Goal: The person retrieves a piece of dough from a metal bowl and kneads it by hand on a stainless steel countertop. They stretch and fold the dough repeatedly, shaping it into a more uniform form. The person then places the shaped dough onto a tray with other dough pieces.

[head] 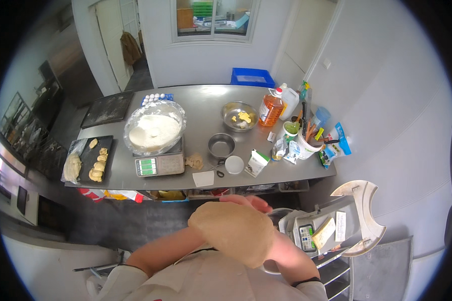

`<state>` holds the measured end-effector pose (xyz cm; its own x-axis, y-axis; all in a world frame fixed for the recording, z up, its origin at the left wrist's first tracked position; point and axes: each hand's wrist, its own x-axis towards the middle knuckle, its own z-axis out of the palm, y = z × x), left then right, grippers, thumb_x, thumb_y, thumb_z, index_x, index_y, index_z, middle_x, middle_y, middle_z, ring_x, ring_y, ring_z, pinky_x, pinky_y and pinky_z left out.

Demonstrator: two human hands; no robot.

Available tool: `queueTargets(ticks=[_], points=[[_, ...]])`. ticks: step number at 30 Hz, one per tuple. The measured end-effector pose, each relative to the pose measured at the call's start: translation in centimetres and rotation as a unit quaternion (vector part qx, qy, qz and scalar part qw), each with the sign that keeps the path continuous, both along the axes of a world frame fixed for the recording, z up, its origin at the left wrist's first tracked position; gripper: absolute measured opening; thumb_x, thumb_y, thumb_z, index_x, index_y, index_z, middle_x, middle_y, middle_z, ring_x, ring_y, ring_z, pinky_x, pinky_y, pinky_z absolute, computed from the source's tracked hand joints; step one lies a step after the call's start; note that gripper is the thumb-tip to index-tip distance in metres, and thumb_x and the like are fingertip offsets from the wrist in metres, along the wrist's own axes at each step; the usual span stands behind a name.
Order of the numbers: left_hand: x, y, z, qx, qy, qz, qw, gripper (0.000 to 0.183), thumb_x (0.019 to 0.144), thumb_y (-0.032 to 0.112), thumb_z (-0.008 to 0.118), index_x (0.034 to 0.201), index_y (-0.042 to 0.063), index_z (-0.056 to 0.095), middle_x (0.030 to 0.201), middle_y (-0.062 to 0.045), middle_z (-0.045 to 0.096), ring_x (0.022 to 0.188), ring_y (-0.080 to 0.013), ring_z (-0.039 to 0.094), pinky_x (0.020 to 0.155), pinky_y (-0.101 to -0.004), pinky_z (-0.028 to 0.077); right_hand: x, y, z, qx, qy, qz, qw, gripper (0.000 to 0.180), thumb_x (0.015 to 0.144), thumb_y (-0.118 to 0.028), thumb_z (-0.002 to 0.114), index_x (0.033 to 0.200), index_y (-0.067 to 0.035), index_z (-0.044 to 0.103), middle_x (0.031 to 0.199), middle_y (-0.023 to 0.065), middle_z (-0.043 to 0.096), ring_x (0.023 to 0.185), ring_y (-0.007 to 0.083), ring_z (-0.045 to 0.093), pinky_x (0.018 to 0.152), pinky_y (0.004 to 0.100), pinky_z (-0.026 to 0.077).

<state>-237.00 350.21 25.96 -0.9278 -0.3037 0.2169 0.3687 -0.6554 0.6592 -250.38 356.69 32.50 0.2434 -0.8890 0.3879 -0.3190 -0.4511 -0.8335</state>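
A large, smooth lump of dough rests across both my forearms, close to my chest and in front of the workbench. Fingers of my left hand show past the dough's far edge, slightly spread and pointing right. My right forearm runs in under the dough's right side, and the dough hides that hand. Across from me on the steel workbench, a plastic-lined bowl of flour stands on a digital scale. A steel bowl with butter pieces and an empty smaller steel bowl stand to its right.
A black tray with shaped dough pieces lies at left. Scissors, a milk carton, an oil bottle and a tub of utensils stand along the bench. Close on my right is a machine with a keypad, beside a curved guard.
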Motion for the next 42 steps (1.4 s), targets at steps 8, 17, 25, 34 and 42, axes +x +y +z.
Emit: queueTargets(ticks=[8,17,25,34,42], points=[[2.6,-0.8,4.6,-0.321,-0.058,0.182,0.928,0.052,0.093,0.008,0.072,0.144,0.009,0.060,0.142,-0.007,0.062,0.132,-0.0183,0.058,0.109,-0.0373,0.048,-2.0,0.8,-1.0,-0.007,-0.100,-0.149,0.984,0.069,0.072,-0.027,0.093,0.130,-0.002,0.064,0.126,0.0126,0.065,0.119,0.0286,0.062,0.104,0.0420,0.049],[4.7,0.1,2.9,-0.573,-0.186,0.280,0.747,0.046,0.103,0.014,0.062,0.147,0.005,0.054,0.145,-0.006,0.060,0.132,-0.0204,0.057,0.112,-0.0393,0.045,-0.3,3.1,-2.9,0.178,-0.474,0.014,0.862,0.047,0.098,-0.017,0.062,0.138,0.005,0.057,0.127,0.0131,0.067,0.112,0.0224,0.065,0.098,0.0339,0.049],[5.3,-0.9,0.2,-0.637,-0.214,0.314,0.671,0.054,0.099,0.022,0.069,0.150,0.010,0.054,0.150,-0.006,0.058,0.137,-0.0237,0.054,0.112,-0.0400,0.045,0.8,2.7,-4.5,0.225,-0.626,-0.068,0.744,0.025,0.112,-0.022,0.053,0.125,-0.002,0.057,0.131,0.0129,0.066,0.122,0.0242,0.065,0.105,0.0407,0.052],[7.0,-2.2,2.3,-0.518,-0.156,0.229,0.809,0.056,0.101,0.030,0.066,0.152,0.013,0.052,0.145,-0.004,0.059,0.130,-0.0238,0.058,0.106,-0.0408,0.048,0.3,3.5,-8.8,0.289,-0.577,0.116,0.755,0.072,0.104,-0.052,0.058,0.149,0.002,0.045,0.145,0.0151,0.059,0.131,0.0284,0.060,0.108,0.0467,0.050],[2.3,-0.1,6.9,-0.629,-0.156,0.345,0.679,0.044,0.099,0.030,0.065,0.138,0.012,0.061,0.122,-0.003,0.070,0.112,-0.0228,0.068,0.095,-0.0407,0.053,0.2,2.8,-10.3,0.185,-0.572,0.151,0.785,0.069,0.108,-0.049,0.053,0.157,-0.002,0.041,0.157,0.0166,0.051,0.144,0.0321,0.050,0.115,0.0550,0.043]])
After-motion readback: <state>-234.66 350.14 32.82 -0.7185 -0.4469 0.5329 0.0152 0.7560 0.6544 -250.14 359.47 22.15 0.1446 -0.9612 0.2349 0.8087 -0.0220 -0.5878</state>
